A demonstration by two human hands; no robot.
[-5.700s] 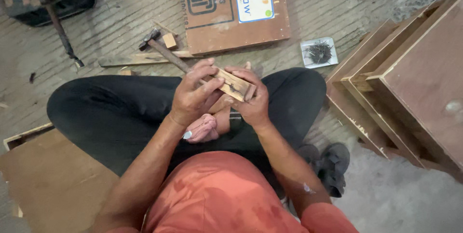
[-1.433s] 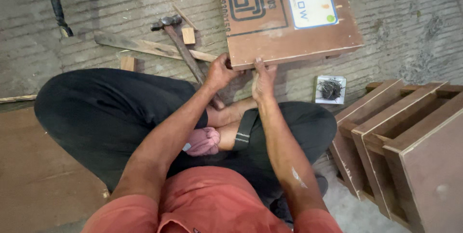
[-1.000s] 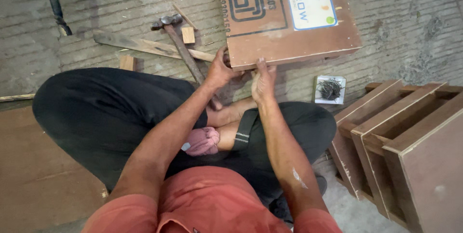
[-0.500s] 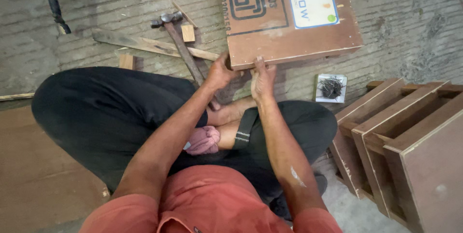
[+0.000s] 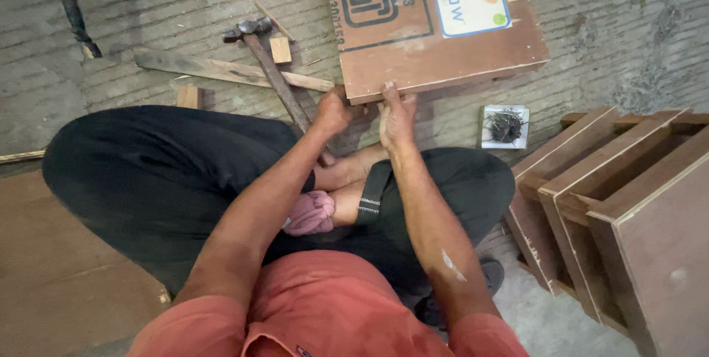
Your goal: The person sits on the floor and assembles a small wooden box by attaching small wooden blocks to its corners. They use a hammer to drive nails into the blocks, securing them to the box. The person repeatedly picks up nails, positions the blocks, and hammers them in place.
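Observation:
A brown plywood board [image 5: 436, 54] with a blue-and-white label lies flat on the floor in front of my crossed legs. My left hand [image 5: 334, 111] is curled around its near left corner. My right hand [image 5: 396, 115] grips the near edge just to the right, fingertips on top of the board. The gap between the two hands is in shadow, so anything held there is hidden. A hammer [image 5: 272, 69] lies on the floor, its handle end right beside my left hand.
A long wood strip [image 5: 221, 70] and small wood blocks [image 5: 280, 49] lie by the hammer. A white box of dark nails [image 5: 505, 125] sits right of my hands. Stacked plywood frames [image 5: 628, 202] stand at right, and a plywood sheet [image 5: 52, 276] lies at lower left.
Earlier both hands held a small wood piece over my lap. They have since reached forward to the board's near edge, and over the last second they have barely moved.

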